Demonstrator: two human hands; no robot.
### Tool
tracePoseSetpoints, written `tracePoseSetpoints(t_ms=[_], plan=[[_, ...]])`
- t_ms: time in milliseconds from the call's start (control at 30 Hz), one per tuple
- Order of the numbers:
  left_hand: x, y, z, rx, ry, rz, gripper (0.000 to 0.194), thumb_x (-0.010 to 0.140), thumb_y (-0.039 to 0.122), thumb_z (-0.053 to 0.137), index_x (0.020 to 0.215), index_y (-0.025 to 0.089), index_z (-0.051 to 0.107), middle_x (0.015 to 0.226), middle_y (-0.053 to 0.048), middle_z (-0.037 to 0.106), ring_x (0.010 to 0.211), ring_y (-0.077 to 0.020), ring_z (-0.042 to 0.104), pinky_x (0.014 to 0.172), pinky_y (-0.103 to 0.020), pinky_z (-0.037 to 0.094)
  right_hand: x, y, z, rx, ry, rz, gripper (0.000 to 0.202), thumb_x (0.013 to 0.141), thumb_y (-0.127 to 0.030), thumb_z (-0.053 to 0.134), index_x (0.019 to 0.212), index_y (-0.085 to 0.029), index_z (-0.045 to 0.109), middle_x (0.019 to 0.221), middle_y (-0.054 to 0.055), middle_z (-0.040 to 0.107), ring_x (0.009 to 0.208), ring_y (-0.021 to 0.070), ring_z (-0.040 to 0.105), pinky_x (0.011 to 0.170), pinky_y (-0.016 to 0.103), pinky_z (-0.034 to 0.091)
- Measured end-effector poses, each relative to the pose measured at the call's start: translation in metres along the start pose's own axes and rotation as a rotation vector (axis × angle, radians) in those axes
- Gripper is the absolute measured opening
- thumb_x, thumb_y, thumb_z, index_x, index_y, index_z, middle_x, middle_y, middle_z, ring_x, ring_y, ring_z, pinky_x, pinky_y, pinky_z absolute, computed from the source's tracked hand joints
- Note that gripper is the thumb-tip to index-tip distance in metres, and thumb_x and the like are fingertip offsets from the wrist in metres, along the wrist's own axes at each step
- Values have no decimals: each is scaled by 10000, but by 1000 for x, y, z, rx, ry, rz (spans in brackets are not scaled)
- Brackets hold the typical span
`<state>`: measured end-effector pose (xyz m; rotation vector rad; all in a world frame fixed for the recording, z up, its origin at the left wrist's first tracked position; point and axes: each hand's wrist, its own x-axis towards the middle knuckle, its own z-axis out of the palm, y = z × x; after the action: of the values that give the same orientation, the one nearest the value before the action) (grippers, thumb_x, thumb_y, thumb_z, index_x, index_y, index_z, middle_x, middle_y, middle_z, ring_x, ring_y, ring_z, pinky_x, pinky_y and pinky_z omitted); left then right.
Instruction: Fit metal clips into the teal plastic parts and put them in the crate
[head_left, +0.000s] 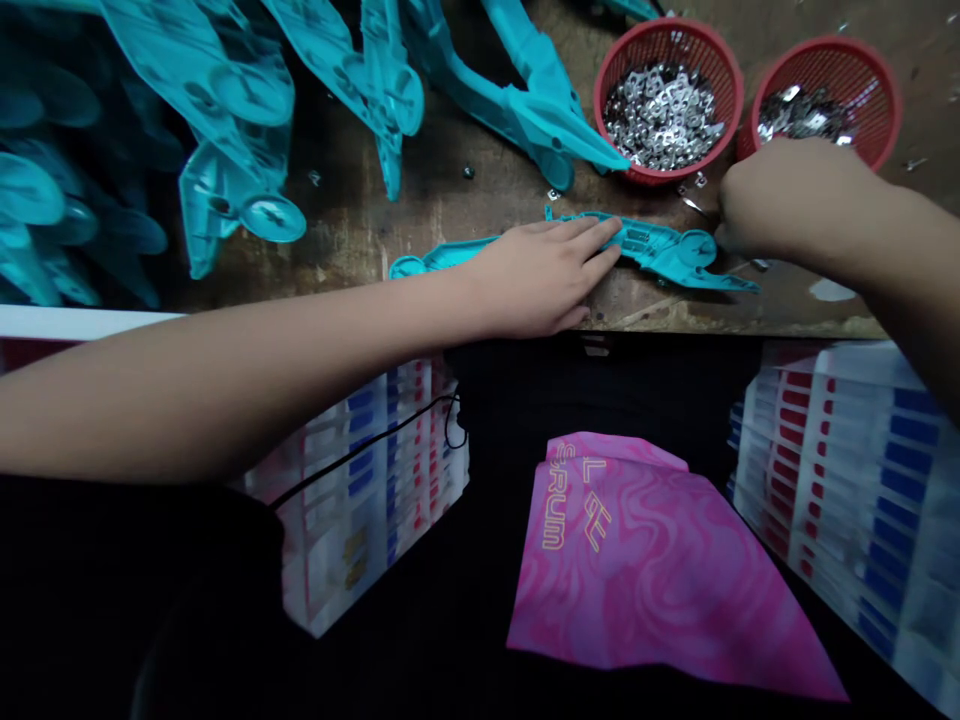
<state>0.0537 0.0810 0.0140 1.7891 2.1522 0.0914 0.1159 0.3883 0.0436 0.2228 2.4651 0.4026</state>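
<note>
A long teal plastic part [660, 247] lies flat near the front edge of the worn wooden table [420, 215]. My left hand [544, 275] rests palm down on its middle, fingers stretched along it, pressing it to the table. My right hand [784, 200] is curled at the part's right end, next to a thin metal piece [697, 207]; its fingertips are hidden, so I cannot tell what they pinch. Just behind that hand stand two red baskets [611, 75] [889, 85] with several small shiny metal pieces inside.
A heap of similar teal plastic parts [240, 110] covers the table's left and back. Stacked white boxes with red and blue marks [847, 470] [375, 470] stand on both sides of my lap. A pink printed patch [622, 570] shows on my dark shirt.
</note>
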Motion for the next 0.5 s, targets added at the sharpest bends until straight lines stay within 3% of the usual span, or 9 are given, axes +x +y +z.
tracePoseSetpoints(t_ms=[133,267,433,500], plan=[[-1,1,-2,22,-20,-14,1012,1141,420,786,2010,45,429,2136,-361,296,2007,-563,354,1580,-721,488,-9,-9,-10,4,7,26,448,1103,-254,875,1491,-37,923,1350,325,856,1284,480,863,999,484,648],[-1,-1,-1,38,-38,-32,1006,1156,427,776,2025,71,414,2139,-343,311,2008,-559,352,1575,-709,499,-9,-9,-10,0,-8,9,487,1154,-299,840,1559,-35,903,1356,333,847,1277,466,847,989,478,638],[0,2,-4,61,-52,-31,957,1171,382,747,2015,62,430,2111,-355,370,1999,-553,377,1558,-707,527,-6,-1,-7,-26,-44,12,397,1161,-328,852,1436,-48,915,1298,320,848,1211,438,844,954,469,615],[0,4,-6,56,-63,-43,953,1179,392,753,2015,63,434,2122,-365,333,2005,-557,365,1552,-708,531,-12,1,-9,33,35,-21,339,1177,-321,843,1343,-37,923,1305,352,840,1249,469,846,998,513,624]])
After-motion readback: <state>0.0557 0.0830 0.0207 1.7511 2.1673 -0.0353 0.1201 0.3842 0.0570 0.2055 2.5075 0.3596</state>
